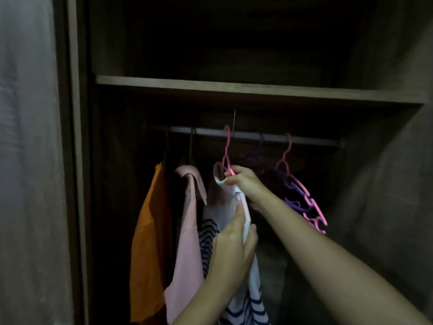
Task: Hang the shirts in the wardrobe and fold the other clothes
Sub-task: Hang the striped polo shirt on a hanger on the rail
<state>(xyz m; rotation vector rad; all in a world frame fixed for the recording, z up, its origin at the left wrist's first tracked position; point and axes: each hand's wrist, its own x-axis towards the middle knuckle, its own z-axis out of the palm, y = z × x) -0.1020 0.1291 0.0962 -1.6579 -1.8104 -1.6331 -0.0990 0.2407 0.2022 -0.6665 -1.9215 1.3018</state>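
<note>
A white shirt with dark stripes [210, 233] hangs on a pink hanger [226, 148] whose hook sits at the wardrobe rail [206, 131]. My right hand [243, 181] grips the hanger's shoulder and the shirt's white collar. My left hand [234, 245] pinches the white front placket lower down. To the left hang a pale pink shirt [189, 219] and an orange shirt [150, 231].
Empty pink and purple hangers [304, 198] hang on the rail to the right of my arms. A wooden shelf [234, 89] runs above the rail. The wardrobe's left frame [75, 160] and a grey curtain [28, 160] stand at the left. The interior is dim.
</note>
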